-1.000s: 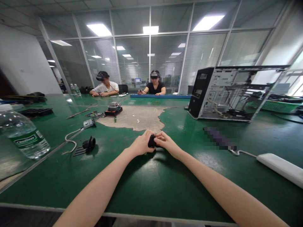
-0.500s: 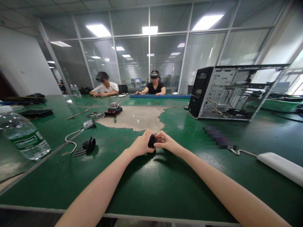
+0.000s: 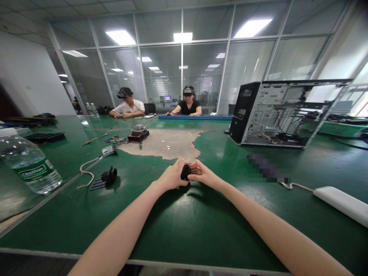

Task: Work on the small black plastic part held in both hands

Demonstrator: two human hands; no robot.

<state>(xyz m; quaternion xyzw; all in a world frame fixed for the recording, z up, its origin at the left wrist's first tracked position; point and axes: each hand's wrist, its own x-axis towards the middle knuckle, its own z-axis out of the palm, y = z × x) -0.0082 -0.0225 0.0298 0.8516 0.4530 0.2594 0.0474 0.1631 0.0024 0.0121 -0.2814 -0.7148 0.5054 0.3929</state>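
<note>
A small black object (image 3: 185, 172) is held between my two hands over the green table (image 3: 184, 237). My left hand (image 3: 173, 174) is wrapped round its left side. From the right, my right hand (image 3: 202, 174) touches it with curved fingertips, the thumb below and the fingers above. What the object is cannot be made out, as the fingers cover much of it. To the left lies a black plastic part with prongs (image 3: 107, 178). Beyond the hands is a bare beige patch (image 3: 172, 140) in the table's green covering.
A water bottle (image 3: 30, 165) stands at the left. An open computer case (image 3: 276, 115) is at the back right, a white power strip (image 3: 342, 203) at the right. A red and black part (image 3: 138, 133) sits further back. Two people sit across the table.
The view has shifted very slightly. Both hands remain on the black object, with hardly any visible movement.
</note>
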